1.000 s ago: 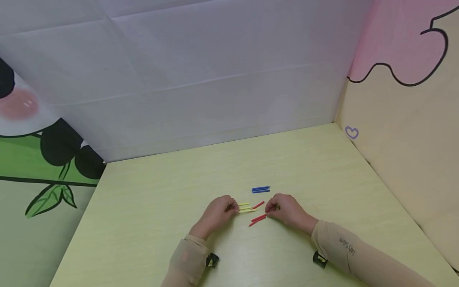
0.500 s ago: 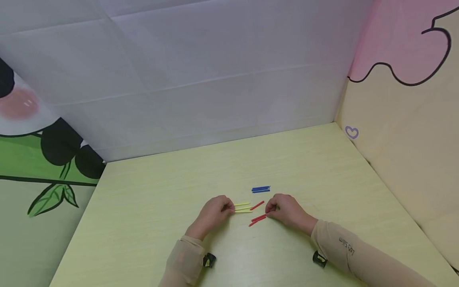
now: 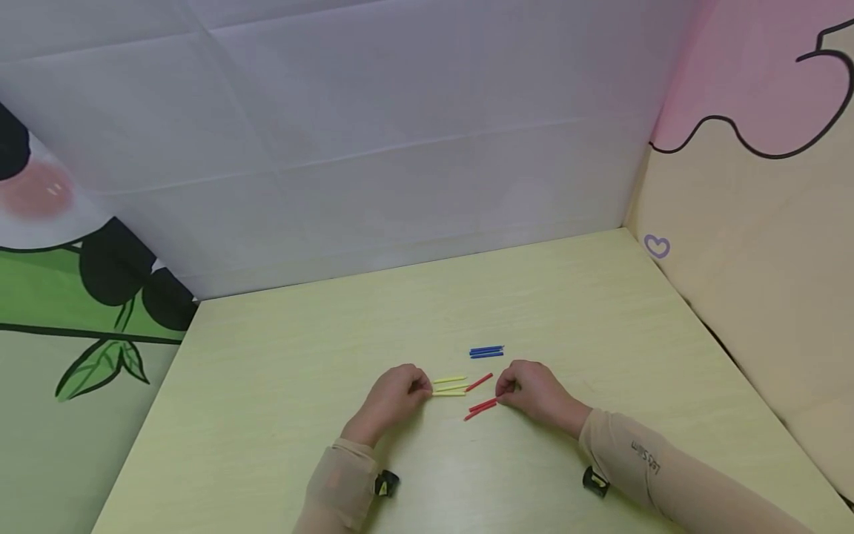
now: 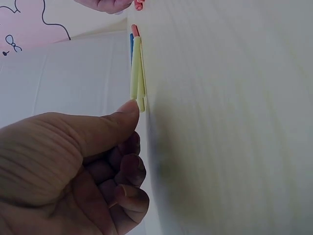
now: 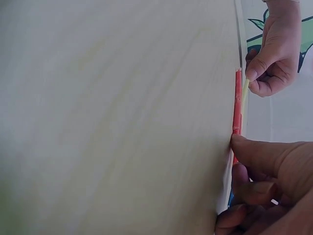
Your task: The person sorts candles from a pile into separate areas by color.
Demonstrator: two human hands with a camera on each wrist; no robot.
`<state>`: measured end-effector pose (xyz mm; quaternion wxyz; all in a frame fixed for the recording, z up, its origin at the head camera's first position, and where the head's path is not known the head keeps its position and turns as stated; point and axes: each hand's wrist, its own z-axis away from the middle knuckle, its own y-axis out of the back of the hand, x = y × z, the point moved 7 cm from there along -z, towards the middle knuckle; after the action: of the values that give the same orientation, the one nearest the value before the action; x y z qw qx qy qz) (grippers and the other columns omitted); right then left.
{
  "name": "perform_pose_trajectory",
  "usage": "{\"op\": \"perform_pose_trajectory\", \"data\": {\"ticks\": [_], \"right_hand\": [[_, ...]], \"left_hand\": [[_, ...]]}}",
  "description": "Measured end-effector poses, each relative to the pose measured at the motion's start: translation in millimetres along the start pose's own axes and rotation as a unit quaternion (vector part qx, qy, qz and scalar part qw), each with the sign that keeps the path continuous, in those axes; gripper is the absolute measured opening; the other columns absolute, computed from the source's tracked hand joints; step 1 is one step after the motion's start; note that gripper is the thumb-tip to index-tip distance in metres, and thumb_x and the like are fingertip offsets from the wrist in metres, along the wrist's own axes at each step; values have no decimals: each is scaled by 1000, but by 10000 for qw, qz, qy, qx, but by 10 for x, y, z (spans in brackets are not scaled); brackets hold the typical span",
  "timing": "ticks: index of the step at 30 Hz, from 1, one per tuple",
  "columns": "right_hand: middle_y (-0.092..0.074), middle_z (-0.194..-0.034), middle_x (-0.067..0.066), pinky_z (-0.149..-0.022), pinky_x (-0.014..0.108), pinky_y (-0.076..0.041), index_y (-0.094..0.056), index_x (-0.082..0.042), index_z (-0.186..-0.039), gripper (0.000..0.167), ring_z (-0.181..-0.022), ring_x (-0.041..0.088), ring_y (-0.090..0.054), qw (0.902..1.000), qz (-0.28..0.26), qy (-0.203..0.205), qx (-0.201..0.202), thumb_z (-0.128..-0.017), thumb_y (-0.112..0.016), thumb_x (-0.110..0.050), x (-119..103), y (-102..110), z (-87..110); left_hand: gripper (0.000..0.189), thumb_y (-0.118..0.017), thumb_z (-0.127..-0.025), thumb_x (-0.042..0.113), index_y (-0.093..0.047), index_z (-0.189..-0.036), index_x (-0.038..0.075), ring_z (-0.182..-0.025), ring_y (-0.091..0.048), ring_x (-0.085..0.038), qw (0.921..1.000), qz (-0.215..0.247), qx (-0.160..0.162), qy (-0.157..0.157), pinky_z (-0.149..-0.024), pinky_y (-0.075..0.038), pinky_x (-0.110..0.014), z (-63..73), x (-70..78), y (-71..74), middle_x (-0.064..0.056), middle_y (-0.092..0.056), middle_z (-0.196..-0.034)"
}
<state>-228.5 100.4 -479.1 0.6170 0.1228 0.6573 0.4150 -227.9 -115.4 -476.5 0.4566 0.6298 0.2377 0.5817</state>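
Three yellow sticks (image 3: 451,388), three red sticks (image 3: 480,382) and three blue sticks (image 3: 486,352) lie on the table (image 3: 300,371), the blue ones farthest away. The left hand (image 3: 391,399) pinches the left end of the nearest yellow stick (image 3: 449,394), other fingers curled. The right hand (image 3: 539,395) pinches at the right ends of two red ones; whether it holds one or both, I cannot tell
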Motion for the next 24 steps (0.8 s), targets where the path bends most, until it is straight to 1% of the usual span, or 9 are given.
{"op": "perform_pose_trajectory", "data": {"ticks": [4, 12, 17, 24], "right_hand": [[-55, -76, -6, -70, 29, -44, -70, -13, -78, 11, -72, 12, -50, 10000, 5, 19, -4, -81, -77, -5, 1, -1, 1], [-55, -75, -5, -69, 30, -44, -70, -14, -77, 12, -72, 12, -49, 9999, 51, -102, 2, -81, -78, -5, 12, -13, -3], [-54, -74, -5, -68, 29, -44, -70, -14, -77, 12, -71, 12, -49, 9999, 113, -73, 8, -81, -77, -4, 5, -14, 3], [-55, -75, -5, -68, 30, -44, -70, -14, -77, 12, -71, 12, -48, 9998, 91, -150, 61, -81, -77, -5, 0, -19, 14]], "left_hand": [[12, -72, -88, 10, -66, -79, 15, -70, -49, -10, 9999, -85, 12, -87, -68, -44, -29, 0, -7, 2, 7, -56, -77], [12, -72, -87, 10, -66, -78, 15, -70, -49, -10, 9999, -130, -42, -60, -68, -44, -29, 3, -33, -13, 7, -57, -77], [12, -73, -87, 10, -66, -78, 15, -69, -49, -10, 9999, -142, -39, -79, -67, -44, -28, 12, -32, -7, 7, -57, -77], [12, -72, -87, 10, -66, -79, 16, -70, -49, -10, 10000, -93, -18, 27, -68, -44, -29, 15, -54, 0, 7, -57, -77]]}}
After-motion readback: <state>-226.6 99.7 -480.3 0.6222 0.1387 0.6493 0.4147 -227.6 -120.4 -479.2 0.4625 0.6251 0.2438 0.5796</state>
